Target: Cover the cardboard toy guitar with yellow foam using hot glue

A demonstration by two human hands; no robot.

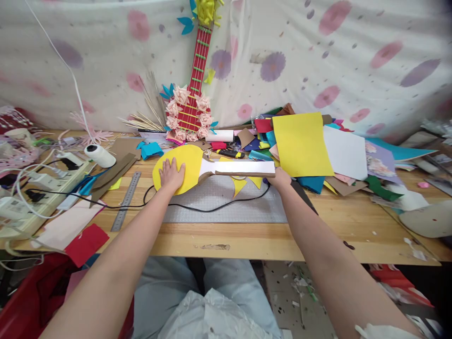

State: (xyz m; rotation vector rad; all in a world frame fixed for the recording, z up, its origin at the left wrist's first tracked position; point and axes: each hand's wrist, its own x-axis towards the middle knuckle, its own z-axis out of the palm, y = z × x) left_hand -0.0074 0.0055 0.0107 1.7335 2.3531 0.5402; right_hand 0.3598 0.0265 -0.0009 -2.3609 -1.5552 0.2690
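Note:
A guitar-shaped cardboard piece lies across the middle of the desk, with a yellow-faced rounded body (190, 162) and a white neck (243, 168) that has brown cardboard edges. My left hand (172, 175) rests flat on the yellow face, fingers spread. At the far right end of the neck is my right hand (280, 180), its fingers curled and mostly hidden. A small dark thing shows beside those fingers, where a black cord (212, 210) ends. Yellow paper offcuts (239, 186) lie under the neck on a grey cutting mat (226, 215).
A decorated red paper guitar (192, 106) leans against the curtain behind. Yellow paper (302, 143) and coloured scraps pile up at the right. To the left are a metal ruler (126, 201), a thread spool (100, 155) and a power strip (45, 197) with cables. A utility knife (230, 153) lies behind the neck.

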